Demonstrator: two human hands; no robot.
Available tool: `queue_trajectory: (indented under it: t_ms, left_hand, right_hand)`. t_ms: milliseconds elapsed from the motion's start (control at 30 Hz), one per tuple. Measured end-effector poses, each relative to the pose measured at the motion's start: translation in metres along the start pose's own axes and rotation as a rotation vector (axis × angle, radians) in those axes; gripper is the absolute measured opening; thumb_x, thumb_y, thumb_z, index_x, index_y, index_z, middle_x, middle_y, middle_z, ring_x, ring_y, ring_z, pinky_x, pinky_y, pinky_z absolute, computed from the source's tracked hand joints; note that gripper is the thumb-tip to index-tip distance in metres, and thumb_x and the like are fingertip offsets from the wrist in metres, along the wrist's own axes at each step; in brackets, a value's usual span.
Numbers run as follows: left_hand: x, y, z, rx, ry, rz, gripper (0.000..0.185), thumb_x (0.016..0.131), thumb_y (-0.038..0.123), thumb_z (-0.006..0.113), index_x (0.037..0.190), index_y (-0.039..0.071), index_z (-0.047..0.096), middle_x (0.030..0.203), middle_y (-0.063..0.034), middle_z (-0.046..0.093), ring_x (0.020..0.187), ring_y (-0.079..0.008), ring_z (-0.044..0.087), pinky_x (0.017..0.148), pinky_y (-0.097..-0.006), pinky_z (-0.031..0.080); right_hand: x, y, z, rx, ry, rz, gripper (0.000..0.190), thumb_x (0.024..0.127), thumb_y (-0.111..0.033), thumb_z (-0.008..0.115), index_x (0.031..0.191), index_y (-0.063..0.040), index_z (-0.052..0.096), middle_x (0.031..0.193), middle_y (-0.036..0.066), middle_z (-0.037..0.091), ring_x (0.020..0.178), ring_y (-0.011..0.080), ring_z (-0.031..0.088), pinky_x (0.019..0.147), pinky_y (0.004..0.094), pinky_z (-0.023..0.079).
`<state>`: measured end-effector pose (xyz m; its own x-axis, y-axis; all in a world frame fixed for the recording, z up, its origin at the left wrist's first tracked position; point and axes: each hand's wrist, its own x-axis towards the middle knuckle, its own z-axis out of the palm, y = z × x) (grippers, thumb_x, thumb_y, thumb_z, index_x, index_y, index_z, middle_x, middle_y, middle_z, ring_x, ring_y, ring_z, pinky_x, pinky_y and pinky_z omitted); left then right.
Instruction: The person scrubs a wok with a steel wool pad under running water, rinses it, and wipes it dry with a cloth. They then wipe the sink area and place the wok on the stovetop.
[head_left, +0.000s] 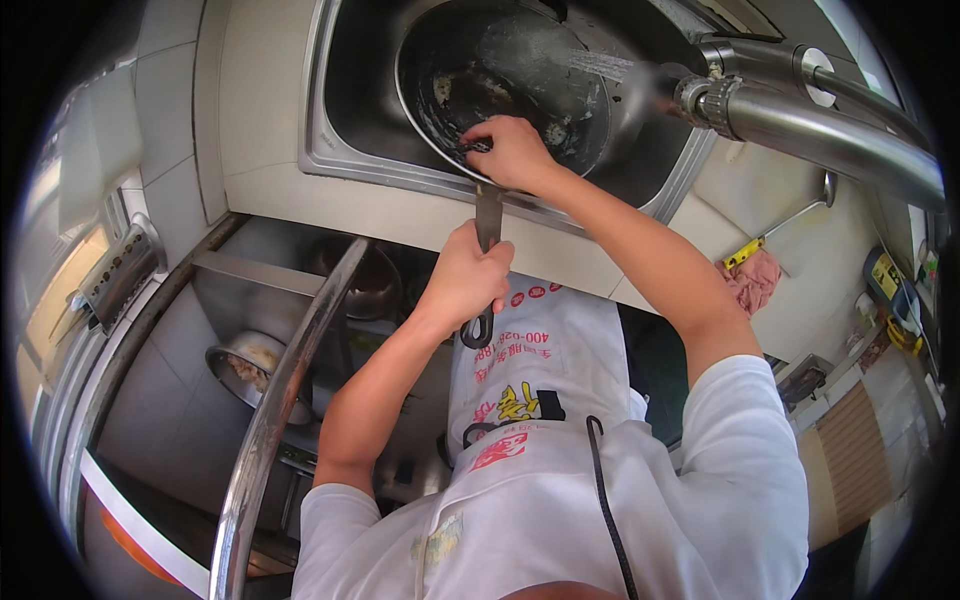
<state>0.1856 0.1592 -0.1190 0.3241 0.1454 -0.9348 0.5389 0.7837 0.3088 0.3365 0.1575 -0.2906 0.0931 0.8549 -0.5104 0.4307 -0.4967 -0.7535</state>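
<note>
A dark frying pan (577, 142) sits tilted in the stainless steel sink (360, 97), with whitish and brownish residue on its wet inner surface. My left hand (469, 274) is wrapped around the pan's dark handle (489, 214), which juts over the sink's front edge. Inside the pan's near rim, the fingers of my right hand (514, 154) pinch a small dark scrubber (482, 145), mostly hidden by them. A spray of water (600, 64) runs into the pan from a faucet head (649, 86) at the right.
The thick metal faucet pipe (825, 131) crosses the upper right. On the right counter lie a ladle (795, 217) with a yellow grip and a crumpled pink cloth (752, 281). A metal rail (289, 390) stands at my left, near a metal bowl (251, 364) holding pale pieces.
</note>
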Motion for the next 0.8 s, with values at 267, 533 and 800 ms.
queue_trajectory:
  t_ms: [267, 533, 800]
  left_hand:
    - [-0.001, 0.013, -0.015, -0.063, -0.072, -0.066, 0.020, 0.100, 0.013, 0.065, 0.092, 0.008, 0.048, 0.068, 0.0012, 0.047, 0.050, -0.0086, 0.044, 0.045, -0.0311, 0.042]
    - [0.000, 0.014, -0.015, -0.024, -0.065, -0.064, 0.015, 0.098, 0.009, 0.058, 0.090, 0.005, 0.046, 0.069, -0.0020, 0.049, 0.052, -0.0136, 0.052, 0.046, -0.0340, 0.045]
    - [-0.002, 0.019, -0.017, -0.033, -0.049, -0.076, 0.018, 0.099, 0.010, 0.061, 0.091, 0.005, 0.046, 0.069, -0.0003, 0.048, 0.049, -0.0103, 0.047, 0.045, -0.0329, 0.045]
  right_hand:
    - [0.110, 0.025, 0.008, -0.087, 0.318, -0.091, 0.025, 0.087, -0.026, 0.081, 0.108, -0.012, 0.085, 0.113, 0.020, 0.078, 0.110, 0.0411, 0.073, 0.099, 0.0476, 0.059]
    - [0.130, 0.025, -0.004, -0.256, 0.252, -0.108, 0.020, 0.087, -0.020, 0.080, 0.103, -0.009, 0.083, 0.108, 0.014, 0.077, 0.108, 0.0375, 0.072, 0.098, 0.0477, 0.057]
    - [0.129, 0.021, 0.001, -0.287, 0.213, -0.069, 0.017, 0.088, -0.019, 0.077, 0.102, -0.010, 0.083, 0.110, 0.014, 0.077, 0.107, 0.0380, 0.073, 0.096, 0.0484, 0.058]
